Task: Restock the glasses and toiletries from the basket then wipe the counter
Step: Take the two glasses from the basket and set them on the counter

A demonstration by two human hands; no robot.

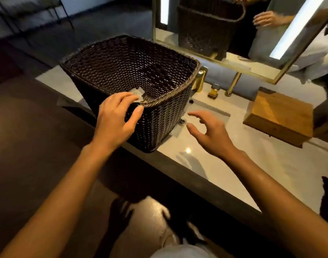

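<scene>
A large dark woven basket [159, 120] stands on the pale stone counter [252, 164], left of the sink. My left hand [116, 116] grips the basket's near rim, thumb outside and fingers inside, beside a small grey tag. My right hand [209, 133] hovers open over the sink basin [211, 110], fingers spread, holding nothing. The basket's inside looks dark; I cannot make out any contents.
A wooden box [278, 118] sits on the counter at the right. Gold taps [213, 91] and a gold-framed mirror [224, 58] rise behind the sink. The counter's dark front edge runs diagonally below my arms. Dark floor lies to the left.
</scene>
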